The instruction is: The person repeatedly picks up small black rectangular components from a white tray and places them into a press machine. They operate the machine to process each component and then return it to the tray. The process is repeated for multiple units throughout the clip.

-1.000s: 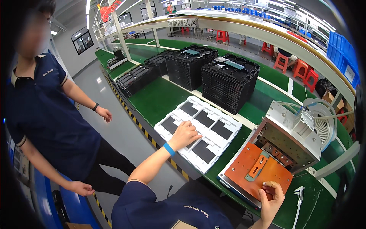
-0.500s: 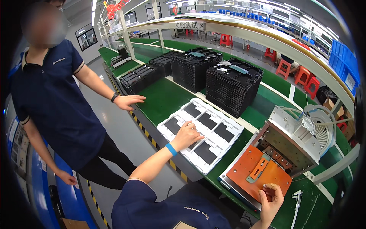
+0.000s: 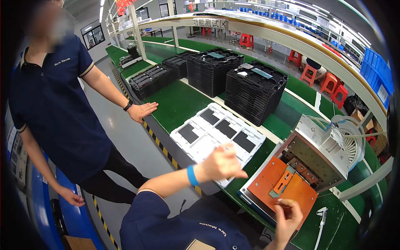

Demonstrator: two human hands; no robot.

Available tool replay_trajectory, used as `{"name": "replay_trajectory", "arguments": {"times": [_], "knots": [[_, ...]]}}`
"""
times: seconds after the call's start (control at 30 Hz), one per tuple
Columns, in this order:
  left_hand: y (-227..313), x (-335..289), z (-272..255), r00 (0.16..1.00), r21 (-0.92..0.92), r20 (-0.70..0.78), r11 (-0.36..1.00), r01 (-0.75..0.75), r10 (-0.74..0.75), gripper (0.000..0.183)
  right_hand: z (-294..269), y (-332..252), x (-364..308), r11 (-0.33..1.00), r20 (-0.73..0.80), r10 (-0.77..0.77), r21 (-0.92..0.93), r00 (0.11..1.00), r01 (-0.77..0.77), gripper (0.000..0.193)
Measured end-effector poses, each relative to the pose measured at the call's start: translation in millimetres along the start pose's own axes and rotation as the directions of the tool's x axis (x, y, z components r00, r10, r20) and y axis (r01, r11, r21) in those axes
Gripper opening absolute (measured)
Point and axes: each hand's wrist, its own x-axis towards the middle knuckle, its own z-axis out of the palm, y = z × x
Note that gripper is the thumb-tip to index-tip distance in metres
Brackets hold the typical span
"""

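My left hand, a blue band at its wrist, is over the near edge of a white moulded tray. Motion smears its fingers, so whether it holds anything cannot be told. Flat black pieces lie in the tray's compartments; the hand covers the nearest ones. At the front edge of an orange press plate is my right hand, fingers curled to the thumb around a small pale thing I cannot make out. A slotted metal fixture sits on the plate, just beyond this hand.
The press's metal head stands tilted up behind the plate. Stacks of black trays line the green bench. A caliper lies at the right. Another person stands at the left, one hand over the bench edge.
My left hand has moved right and nearer, from the middle of the white tray toward the press. My right hand has shifted slightly left, its fingers still curled.
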Motion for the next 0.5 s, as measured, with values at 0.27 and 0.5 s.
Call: {"name": "replay_trajectory", "arguments": {"times": [0.27,0.5], "knots": [[75,36,0,0.997,-0.343,-0.076,0.939,-0.036,0.01,0.031,52,-11,-21,0.985,0.297,-0.157,-0.026,0.942,0.172,0.025],[68,25,-8,0.993,-0.279,0.113,0.957,0.074,-0.044,0.028,66,5,-21,0.999,0.301,-0.01,0.035,0.954,-0.001,0.013]]}}
